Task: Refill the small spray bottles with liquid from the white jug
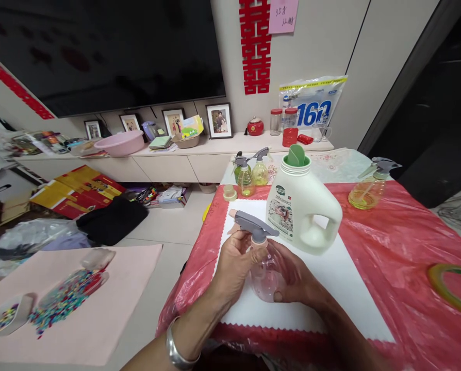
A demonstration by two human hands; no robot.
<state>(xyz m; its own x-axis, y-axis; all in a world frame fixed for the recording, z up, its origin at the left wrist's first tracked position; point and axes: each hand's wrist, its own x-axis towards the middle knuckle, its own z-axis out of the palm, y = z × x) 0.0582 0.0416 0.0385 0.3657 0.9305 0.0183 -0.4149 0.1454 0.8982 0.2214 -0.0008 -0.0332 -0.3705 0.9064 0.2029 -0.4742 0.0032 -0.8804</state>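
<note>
Clamping clear spray bottle (266, 282), lower centre of frame, near the neck with left hand (233, 263) and round the body with right hand (299, 279), probably tightening or loosening sprayer top (253, 225), so likely needing steady body and twist at collar (259, 240).

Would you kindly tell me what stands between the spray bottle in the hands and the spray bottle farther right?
In the head view, the white jug stands between the held spray bottle and the yellow-tinted one.

Broad, shiny silver bangle (172, 346) on left forearm (194, 325), bare left hand (232, 265), bare right hand (300, 281)
</note>
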